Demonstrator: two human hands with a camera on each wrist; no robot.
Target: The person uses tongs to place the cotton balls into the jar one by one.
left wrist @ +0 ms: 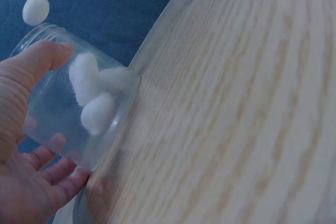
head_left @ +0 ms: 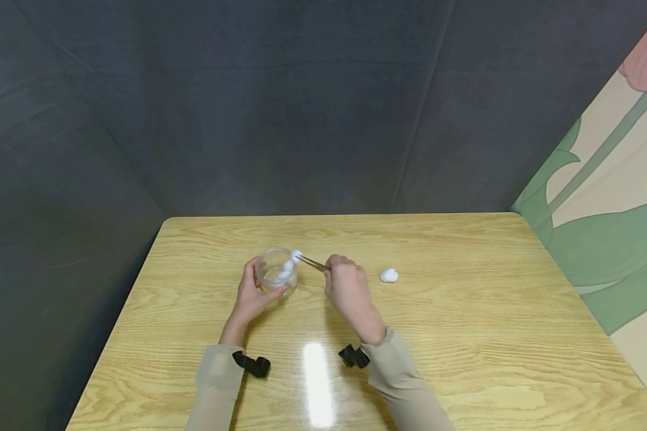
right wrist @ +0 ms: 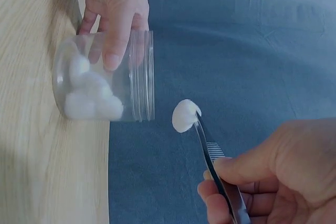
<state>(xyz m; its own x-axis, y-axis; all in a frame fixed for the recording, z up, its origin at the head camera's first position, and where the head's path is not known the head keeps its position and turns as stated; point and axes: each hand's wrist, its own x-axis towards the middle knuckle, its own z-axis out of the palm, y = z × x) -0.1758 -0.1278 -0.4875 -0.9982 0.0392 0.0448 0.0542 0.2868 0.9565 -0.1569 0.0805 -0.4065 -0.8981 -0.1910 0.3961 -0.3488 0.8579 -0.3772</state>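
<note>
My left hand (head_left: 253, 299) grips a clear plastic jar (head_left: 272, 272) around its side, thumb on the near wall and fingers behind. Several white cotton balls (right wrist: 89, 95) lie inside at the bottom, seen through the wall. In my right hand (head_left: 350, 293) a pair of metal tweezers (right wrist: 220, 174) is pinched between thumb and fingers. Their tips hold one cotton ball (right wrist: 185, 115), which hangs just above the jar's open threaded mouth at its right side. Another cotton ball (head_left: 389, 275) sits on the table to the right of my right hand.
The light wood-grain table (head_left: 490, 323) runs beneath both hands. Dark blue-grey cloth (head_left: 302, 120) rises behind its far edge and on the left. A curtain with a flower pattern (head_left: 614, 239) hangs on the right. Small black cameras (head_left: 253, 363) are worn on the wrists.
</note>
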